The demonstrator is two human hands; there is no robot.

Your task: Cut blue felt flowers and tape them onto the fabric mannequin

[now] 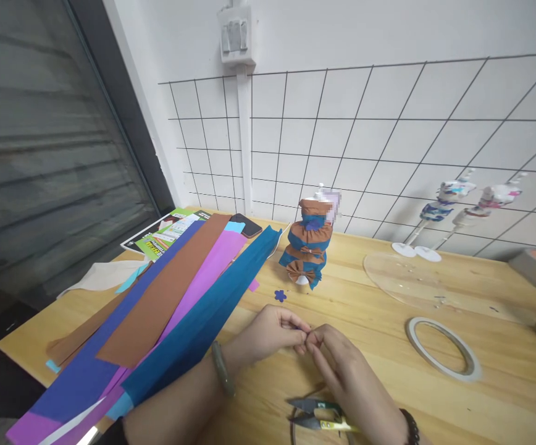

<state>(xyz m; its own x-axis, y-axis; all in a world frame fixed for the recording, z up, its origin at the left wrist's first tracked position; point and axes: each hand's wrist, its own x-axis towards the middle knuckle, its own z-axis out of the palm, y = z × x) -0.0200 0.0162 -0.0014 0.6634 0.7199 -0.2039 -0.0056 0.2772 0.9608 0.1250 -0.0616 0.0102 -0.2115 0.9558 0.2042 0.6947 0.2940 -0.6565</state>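
Note:
My left hand [275, 330] and my right hand [344, 358] meet above the front of the wooden table, fingertips pinched together. Whatever is between them is tiny and mostly covered; a dark speck shows at the left fingertips. Just beyond my left hand a small dark blue paper flower [280, 296] lies flat on the wood. Behind it stands a figure dressed in brown and teal crepe paper [309, 241] with bows on its front. Thread snips [317, 414] with dark blades lie under my right wrist.
Long strips of brown [170, 290], blue, purple and teal crepe paper [203, 315] cover the table's left. A phone [248, 225] lies behind them. To the right are a tape roll [444, 349], a clear disc [402, 281] and two small figures on stands [437, 210]. A wire grid lines the wall.

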